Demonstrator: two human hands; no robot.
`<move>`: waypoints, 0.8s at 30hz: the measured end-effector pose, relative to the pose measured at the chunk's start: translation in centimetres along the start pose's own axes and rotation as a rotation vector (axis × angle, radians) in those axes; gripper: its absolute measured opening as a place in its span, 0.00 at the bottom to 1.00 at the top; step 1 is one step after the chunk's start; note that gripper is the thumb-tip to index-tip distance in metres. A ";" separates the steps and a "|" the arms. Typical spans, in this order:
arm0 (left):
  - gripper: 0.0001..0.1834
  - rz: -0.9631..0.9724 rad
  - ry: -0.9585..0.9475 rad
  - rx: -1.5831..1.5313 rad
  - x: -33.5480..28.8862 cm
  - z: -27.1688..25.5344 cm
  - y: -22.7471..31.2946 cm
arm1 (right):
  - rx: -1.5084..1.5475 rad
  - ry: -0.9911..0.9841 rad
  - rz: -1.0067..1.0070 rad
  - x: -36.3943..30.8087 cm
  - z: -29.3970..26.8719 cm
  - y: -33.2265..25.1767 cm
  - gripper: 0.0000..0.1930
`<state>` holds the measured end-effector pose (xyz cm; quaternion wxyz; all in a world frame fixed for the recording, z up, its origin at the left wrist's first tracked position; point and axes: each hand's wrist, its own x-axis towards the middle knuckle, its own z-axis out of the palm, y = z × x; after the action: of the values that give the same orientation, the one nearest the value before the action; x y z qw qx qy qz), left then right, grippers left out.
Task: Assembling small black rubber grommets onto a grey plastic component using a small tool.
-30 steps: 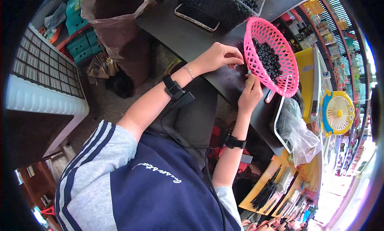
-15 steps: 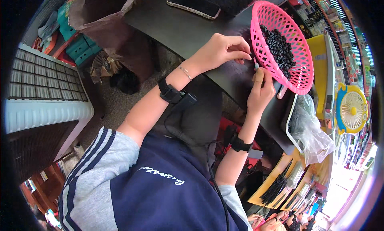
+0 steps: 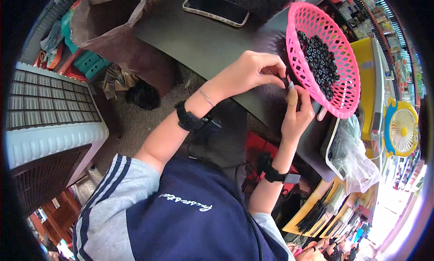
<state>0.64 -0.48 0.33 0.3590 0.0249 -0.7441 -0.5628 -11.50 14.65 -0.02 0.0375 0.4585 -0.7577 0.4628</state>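
Observation:
My left hand is closed in a pinch on a small dark piece, mostly hidden by the fingertips. Facing it, my right hand pinches a thin, stick-like piece, pale near the fingertips; its kind is too small to make out. The fingertips of both hands nearly meet above the dark tabletop. Just beyond them, a pink lattice plastic basket holds many small black ring-like pieces with pale centres.
A phone lies on the far tabletop. Clear plastic bags and a yellow-and-blue fan stand right of the basket. A brown open sack and a white slatted unit are at left.
Both hands have shifted slightly down in the picture, as has the basket. The fingertips are now closer together, and less of the thin piece shows between them.

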 end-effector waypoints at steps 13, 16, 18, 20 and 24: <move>0.09 -0.022 0.035 -0.003 -0.1 0.2 0.4 | 0.069 -0.014 0.035 -0.6 -0.3 -0.7 0.10; 0.10 0.000 0.024 0.006 -0.1 0.1 0.4 | 0.133 -0.017 -0.025 -0.7 -0.1 -0.3 0.08; 0.11 0.015 0.013 0.018 -0.1 0.1 0.3 | 0.128 -0.012 -0.054 -0.7 -0.1 0.0 0.08; 0.11 0.035 0.006 0.026 -0.1 0.2 0.1 | 0.126 -0.007 -0.070 -0.7 -0.1 0.0 0.07; 0.10 0.038 0.017 0.027 -0.1 0.1 0.0 | 0.112 0.009 -0.091 -0.6 -0.1 -0.6 0.07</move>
<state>0.64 -0.33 0.28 0.3754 0.0202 -0.7490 -0.5455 -10.77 15.01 0.11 0.0361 0.4919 -0.7088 0.5043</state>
